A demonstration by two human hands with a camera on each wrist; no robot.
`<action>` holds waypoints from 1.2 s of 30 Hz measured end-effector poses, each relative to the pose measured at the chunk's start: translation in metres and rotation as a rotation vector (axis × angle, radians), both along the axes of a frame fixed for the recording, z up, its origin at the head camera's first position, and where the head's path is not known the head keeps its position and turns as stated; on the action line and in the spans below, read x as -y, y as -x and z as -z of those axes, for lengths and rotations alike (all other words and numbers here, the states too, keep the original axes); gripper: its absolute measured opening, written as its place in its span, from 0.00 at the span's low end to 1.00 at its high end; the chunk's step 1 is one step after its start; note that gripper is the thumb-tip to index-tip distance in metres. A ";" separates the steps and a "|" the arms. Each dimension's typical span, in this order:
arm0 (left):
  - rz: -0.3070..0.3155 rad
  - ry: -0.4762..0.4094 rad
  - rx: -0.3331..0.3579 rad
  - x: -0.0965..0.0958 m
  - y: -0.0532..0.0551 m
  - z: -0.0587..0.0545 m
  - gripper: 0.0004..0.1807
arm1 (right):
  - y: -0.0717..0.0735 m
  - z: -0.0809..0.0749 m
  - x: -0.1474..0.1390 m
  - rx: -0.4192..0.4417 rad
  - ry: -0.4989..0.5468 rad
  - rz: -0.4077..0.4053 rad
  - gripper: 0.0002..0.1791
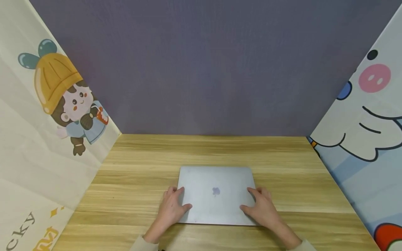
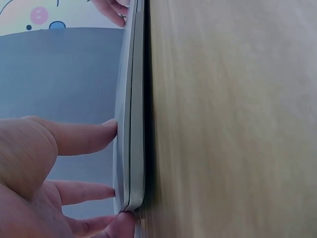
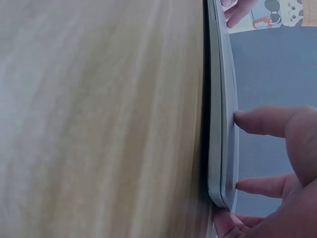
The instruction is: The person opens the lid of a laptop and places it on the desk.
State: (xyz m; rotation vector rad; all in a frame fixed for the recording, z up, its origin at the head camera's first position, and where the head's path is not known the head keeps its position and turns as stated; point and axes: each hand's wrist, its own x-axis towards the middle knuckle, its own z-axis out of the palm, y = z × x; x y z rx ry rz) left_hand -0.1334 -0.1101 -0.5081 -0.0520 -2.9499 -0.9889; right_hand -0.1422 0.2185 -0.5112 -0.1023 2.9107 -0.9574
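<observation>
A closed silver laptop (image 1: 216,211) with a dark apple logo on its lid lies flat over the wooden table. My left hand (image 1: 172,208) grips its left side, with thumb and one finger on the lid and other fingers at the side edge. On the opposite side, my right hand (image 1: 262,209) holds the laptop in much the same way. In the left wrist view, the fingertips of the left hand (image 2: 44,168) meet the lid and the corner. The right wrist view has the right hand (image 3: 292,163) at the other corner, above a dark strip under the laptop's edge (image 3: 216,124).
Wood-grain tabletop (image 1: 125,195) surrounds the laptop. A grey-purple panel (image 1: 213,69) stands along the back edge. A printed cloth with a cartoon figure (image 1: 72,97) borders the left, and another cartoon cloth (image 1: 370,125) borders the right.
</observation>
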 end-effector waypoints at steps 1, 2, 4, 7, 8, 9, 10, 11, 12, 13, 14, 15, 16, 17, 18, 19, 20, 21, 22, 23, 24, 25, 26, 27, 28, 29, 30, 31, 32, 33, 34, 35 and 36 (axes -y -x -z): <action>0.004 0.002 -0.002 0.000 0.000 0.000 0.36 | -0.001 0.000 0.000 -0.005 -0.001 -0.002 0.43; 0.008 0.006 -0.001 0.001 -0.001 0.000 0.36 | -0.001 -0.001 0.000 -0.009 -0.006 -0.006 0.43; 0.019 0.016 0.001 0.002 -0.001 0.000 0.36 | -0.003 0.000 0.000 -0.030 -0.037 -0.027 0.43; 0.056 0.039 -0.006 0.005 -0.003 0.001 0.37 | -0.006 -0.001 0.000 -0.086 -0.133 -0.087 0.43; 0.072 0.049 -0.008 0.006 -0.003 0.002 0.38 | -0.007 -0.001 0.000 -0.107 -0.174 -0.112 0.43; 0.088 0.059 -0.015 0.007 -0.004 0.002 0.38 | -0.008 -0.002 0.001 -0.129 -0.210 -0.139 0.43; 0.108 0.069 -0.025 0.008 -0.004 0.002 0.38 | -0.009 -0.004 0.001 -0.144 -0.242 -0.166 0.43; 0.130 0.080 -0.033 0.009 -0.005 0.002 0.38 | -0.010 -0.005 0.002 -0.156 -0.267 -0.193 0.43; 0.150 0.095 -0.042 0.010 -0.005 0.002 0.38 | -0.011 -0.007 0.003 -0.161 -0.288 -0.223 0.44; 0.172 0.108 -0.048 0.011 -0.005 0.002 0.38 | -0.012 -0.008 0.004 -0.160 -0.300 -0.249 0.44; 0.195 0.123 -0.053 0.012 -0.005 0.002 0.38 | -0.013 -0.009 0.005 -0.161 -0.303 -0.276 0.45; 0.218 0.136 -0.055 0.013 -0.005 0.002 0.39 | -0.015 -0.010 0.006 -0.158 -0.305 -0.304 0.46; 0.243 0.149 -0.056 0.014 -0.005 0.001 0.39 | -0.016 -0.010 0.006 -0.155 -0.310 -0.332 0.47; 0.267 0.165 -0.050 0.015 -0.005 0.001 0.40 | -0.017 -0.010 0.006 -0.153 -0.314 -0.357 0.49; 0.290 0.181 -0.038 0.016 -0.005 0.001 0.41 | -0.019 -0.009 0.006 -0.154 -0.317 -0.382 0.50; 0.313 0.200 -0.024 0.017 -0.006 0.001 0.43 | -0.020 -0.008 0.006 -0.156 -0.320 -0.404 0.51; 0.335 0.218 -0.007 0.018 -0.006 0.001 0.45 | -0.022 -0.007 0.006 -0.160 -0.324 -0.424 0.52; 0.356 0.234 0.010 0.019 -0.007 0.001 0.46 | -0.023 -0.005 0.005 -0.166 -0.330 -0.441 0.53; 0.373 0.251 0.024 0.020 -0.008 0.001 0.48 | -0.024 -0.003 0.005 -0.173 -0.336 -0.453 0.54; 0.387 0.270 0.041 0.020 -0.008 0.001 0.50 | -0.025 -0.002 0.005 -0.182 -0.342 -0.463 0.54; 0.397 0.283 0.051 0.021 -0.009 0.001 0.52 | -0.025 -0.001 0.005 -0.194 -0.350 -0.471 0.54; 0.405 0.296 0.057 0.021 -0.009 0.000 0.54 | -0.025 0.001 0.004 -0.206 -0.359 -0.476 0.53; 0.409 0.305 0.062 0.022 -0.009 0.000 0.56 | -0.025 0.001 0.004 -0.229 -0.373 -0.482 0.52; 0.413 0.314 0.065 0.022 -0.009 0.000 0.57 | -0.024 0.002 0.004 -0.252 -0.391 -0.488 0.51; 0.413 0.322 0.066 0.022 -0.009 -0.001 0.59 | -0.023 0.002 0.003 -0.275 -0.412 -0.493 0.50; 0.415 0.333 0.068 0.023 -0.009 -0.001 0.60 | -0.022 0.002 0.003 -0.301 -0.433 -0.499 0.50; 0.416 0.339 0.069 0.023 -0.008 -0.002 0.61 | -0.021 0.002 0.003 -0.325 -0.453 -0.505 0.49; 0.418 0.344 0.073 0.024 -0.008 -0.002 0.61 | -0.019 0.002 0.003 -0.351 -0.471 -0.513 0.48; 0.419 0.346 0.076 0.024 -0.007 -0.003 0.62 | -0.018 0.002 0.003 -0.376 -0.489 -0.522 0.47; 0.421 0.346 0.079 0.025 -0.007 -0.004 0.62 | -0.017 0.002 0.003 -0.396 -0.500 -0.531 0.47; 0.422 0.345 0.081 0.025 -0.006 -0.004 0.62 | -0.016 0.001 0.003 -0.418 -0.510 -0.541 0.46; 0.424 0.343 0.083 0.025 -0.006 -0.005 0.62 | -0.014 0.001 0.003 -0.441 -0.518 -0.549 0.46; 0.426 0.339 0.084 0.025 -0.006 -0.005 0.62 | -0.013 0.001 0.003 -0.463 -0.527 -0.555 0.45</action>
